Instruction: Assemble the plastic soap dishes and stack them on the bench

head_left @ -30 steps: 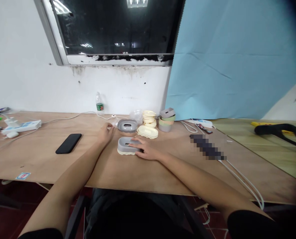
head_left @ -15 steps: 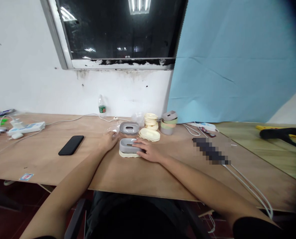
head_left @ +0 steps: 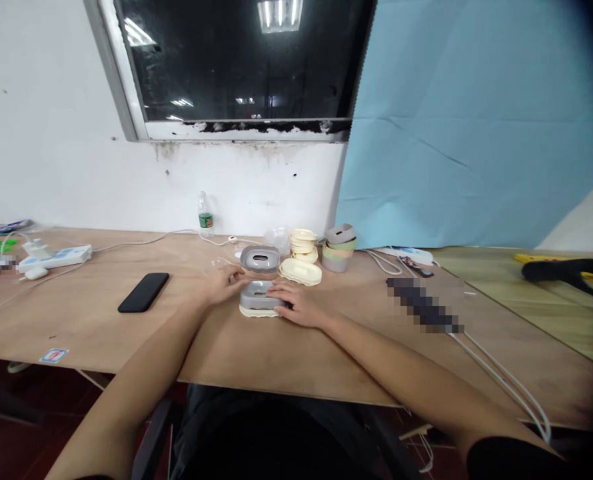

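Observation:
My right hand lies with its fingers over the right end of a grey-topped soap dish, which sits on a cream base. My left hand is just left of that dish, its fingertips close to the dish's far left corner and holding nothing I can see. Directly behind stands a second dish with a grey slotted lid. A cream oval tray lies to its right, next to a stack of cream pieces.
Stacked coloured bowls stand at the back of the wooden table. A black phone lies left of my hands. A plastic bottle, a power strip and cables lie further back and left. A blurred-out object lies right.
My left hand has moved right, from the clutter behind it to beside the front dish. My right hand stays on that dish. The whole scene sits slightly lower in view.

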Motion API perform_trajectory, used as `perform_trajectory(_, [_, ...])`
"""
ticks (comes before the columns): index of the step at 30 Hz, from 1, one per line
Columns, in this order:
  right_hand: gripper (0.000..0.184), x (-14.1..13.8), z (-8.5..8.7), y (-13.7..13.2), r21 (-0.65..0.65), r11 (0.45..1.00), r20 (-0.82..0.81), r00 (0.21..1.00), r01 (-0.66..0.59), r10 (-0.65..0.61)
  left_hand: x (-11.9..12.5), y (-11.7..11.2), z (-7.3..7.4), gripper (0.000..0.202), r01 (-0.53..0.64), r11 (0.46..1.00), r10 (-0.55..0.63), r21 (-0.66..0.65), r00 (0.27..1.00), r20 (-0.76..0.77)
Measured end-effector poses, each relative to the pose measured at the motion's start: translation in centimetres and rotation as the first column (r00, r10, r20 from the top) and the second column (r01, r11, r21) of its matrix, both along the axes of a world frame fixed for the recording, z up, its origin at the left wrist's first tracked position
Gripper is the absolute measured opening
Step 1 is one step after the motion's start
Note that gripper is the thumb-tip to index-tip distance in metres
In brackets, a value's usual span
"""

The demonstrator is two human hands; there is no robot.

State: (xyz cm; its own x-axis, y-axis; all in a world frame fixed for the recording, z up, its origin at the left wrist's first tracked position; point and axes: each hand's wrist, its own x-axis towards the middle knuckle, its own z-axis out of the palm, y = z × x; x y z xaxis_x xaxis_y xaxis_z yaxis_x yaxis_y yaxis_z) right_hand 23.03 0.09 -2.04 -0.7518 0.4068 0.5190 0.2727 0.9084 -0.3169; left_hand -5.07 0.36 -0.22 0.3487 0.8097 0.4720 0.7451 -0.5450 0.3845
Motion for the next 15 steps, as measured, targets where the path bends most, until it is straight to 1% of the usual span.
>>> perform_trajectory(2, [0.037,-0.01,0.01,-0.02,0.004,1.0,-0.012,1.0,0.005,-0.005,0.4,-0.29,0.03,0.05,0.042,0.991,-0.046,-0.13,0.999,-0.028])
perform_trajectory(4, [0.037,0.01,-0.01,-0.03,0.001,1.0,-0.015,1.0,0.008,-0.008,0.67,-0.45,-0.1,0.054,0.048,0.974,-0.057,-0.221,0.998,-0.033])
perform_trajectory(6, [0.038,0.04,-0.01,-0.03,-0.003,1.0,-0.01,1.0,0.006,-0.006,0.82,-0.55,-0.21,0.058,0.039,0.962,-0.046,-0.271,0.999,-0.021])
perform_trajectory(9, [0.039,0.1,0.04,-0.04,0.0,1.0,-0.006,1.0,-0.002,0.002,0.94,-0.65,-0.19,0.062,0.057,0.935,-0.058,-0.35,0.998,0.006])
perform_trajectory(12, [0.038,0.1,0.09,-0.03,0.002,1.0,-0.007,1.0,-0.012,0.012,1.01,-0.78,0.04,0.06,0.113,0.901,-0.102,-0.419,0.994,0.048])
perform_trajectory(15, [0.037,0.08,0.05,0.03,0.011,1.0,-0.028,0.999,-0.022,0.022,1.01,-0.99,0.37,0.062,0.178,0.871,-0.143,-0.457,0.984,0.111])
